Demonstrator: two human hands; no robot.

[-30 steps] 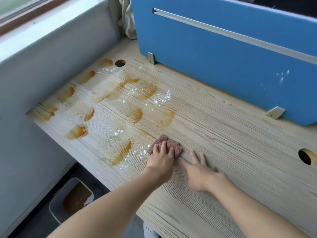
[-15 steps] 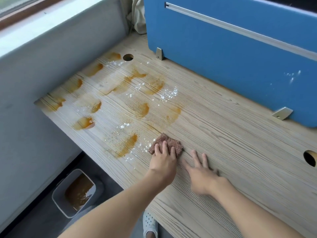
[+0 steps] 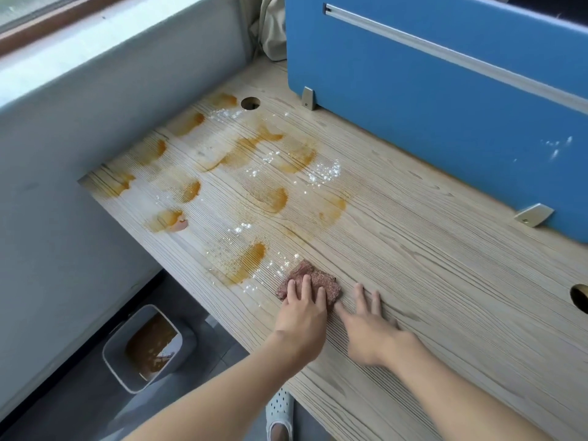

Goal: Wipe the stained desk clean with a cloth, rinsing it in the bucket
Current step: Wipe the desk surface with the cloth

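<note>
A light wooden desk (image 3: pixel 429 281) carries several orange-brown stains (image 3: pixel 251 259) and white specks on its left half. A small reddish-brown cloth (image 3: pixel 318 278) lies flat near the desk's front edge, just right of the nearest stain. My left hand (image 3: pixel 302 316) presses on the cloth with straight fingers. My right hand (image 3: pixel 366 326) rests flat on the bare wood right beside it, fingers spread. A grey bucket (image 3: pixel 111 361) holding brown water stands on the floor below the desk's left front corner.
A blue partition (image 3: pixel 445 122) stands along the back of the desk on metal brackets (image 3: pixel 533 214). Cable holes sit at the back left (image 3: pixel 250 103) and far right (image 3: pixel 579 299). A grey wall ledge (image 3: pixel 95 90) borders the left. A white shoe (image 3: pixel 280 412) is below.
The view has drifted so the desk sits further right and lower in frame. Both hands stay in nearly the same spot on the desk, the left still pressing the cloth.
</note>
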